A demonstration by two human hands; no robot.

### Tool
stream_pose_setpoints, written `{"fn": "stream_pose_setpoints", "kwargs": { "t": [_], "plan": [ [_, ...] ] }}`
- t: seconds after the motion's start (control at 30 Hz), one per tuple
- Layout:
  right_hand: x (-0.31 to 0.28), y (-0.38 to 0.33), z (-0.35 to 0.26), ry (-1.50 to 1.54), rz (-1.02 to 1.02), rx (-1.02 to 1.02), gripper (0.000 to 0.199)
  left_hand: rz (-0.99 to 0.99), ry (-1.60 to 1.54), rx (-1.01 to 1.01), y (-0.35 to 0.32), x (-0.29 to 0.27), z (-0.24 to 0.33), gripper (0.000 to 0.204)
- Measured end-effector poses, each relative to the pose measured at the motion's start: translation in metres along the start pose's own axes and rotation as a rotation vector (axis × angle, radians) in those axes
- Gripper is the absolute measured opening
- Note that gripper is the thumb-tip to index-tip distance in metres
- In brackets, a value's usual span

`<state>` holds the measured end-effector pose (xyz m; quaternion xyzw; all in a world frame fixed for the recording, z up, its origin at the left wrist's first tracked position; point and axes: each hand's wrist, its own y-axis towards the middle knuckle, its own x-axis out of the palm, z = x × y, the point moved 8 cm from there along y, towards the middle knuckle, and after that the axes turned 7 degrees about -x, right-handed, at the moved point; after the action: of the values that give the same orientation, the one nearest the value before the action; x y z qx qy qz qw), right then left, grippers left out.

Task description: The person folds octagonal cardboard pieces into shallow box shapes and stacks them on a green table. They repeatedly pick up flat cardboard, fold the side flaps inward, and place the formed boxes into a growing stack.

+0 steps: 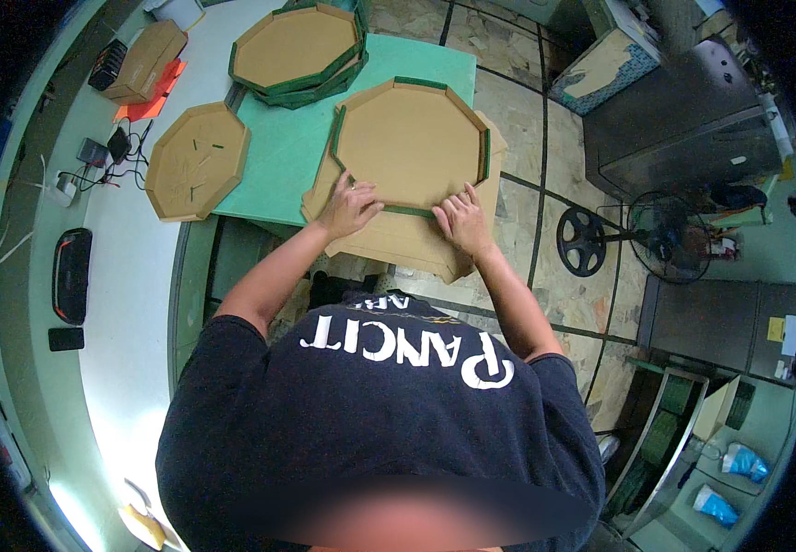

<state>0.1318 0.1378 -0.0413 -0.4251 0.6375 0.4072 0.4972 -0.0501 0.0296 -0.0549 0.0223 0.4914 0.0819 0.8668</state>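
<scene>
Octagonal cardboard tray [412,147] under both hands

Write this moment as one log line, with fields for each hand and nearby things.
left hand: pressing octagonal cardboard tray near edge | right hand: on green rim strip | nearby: finished tray stack, flat octagon board

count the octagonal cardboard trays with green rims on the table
3 at least: one under both hands, and two stacked at the table's far end; that stack may hide more. The flat octagon has no rim.

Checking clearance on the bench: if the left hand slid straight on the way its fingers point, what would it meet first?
Probably the raised green side wall of the octagonal cardboard tray that the left hand presses.
</scene>
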Motion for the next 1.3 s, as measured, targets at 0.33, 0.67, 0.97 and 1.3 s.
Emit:
{"fn": "stream_pose_setpoints", "kwargs": {
  "t": [0.33,0.67,0.97,1.3],
  "plan": [
    [0.001,0.023,0.000,0.143,0.084,0.056,0.031,0.180,0.089,0.054,0.004,0.001,0.014,0.028],
    [0.001,0.020,-0.030,0.017,0.101,-0.140,0.016,0.065,0.267,0.087,0.013,-0.004,0.033,0.024],
    [-0.086,0.040,-0.031,-0.187,0.522,-0.097,0.024,0.088,-0.712,-0.538,0.027,-0.023,0.037,0.033],
    [-0.234,-0.004,-0.073,-0.272,0.893,0.031,0.069,0.411,-1.253,-0.744,0.034,-0.036,-0.053,0.024]
  ]
}}
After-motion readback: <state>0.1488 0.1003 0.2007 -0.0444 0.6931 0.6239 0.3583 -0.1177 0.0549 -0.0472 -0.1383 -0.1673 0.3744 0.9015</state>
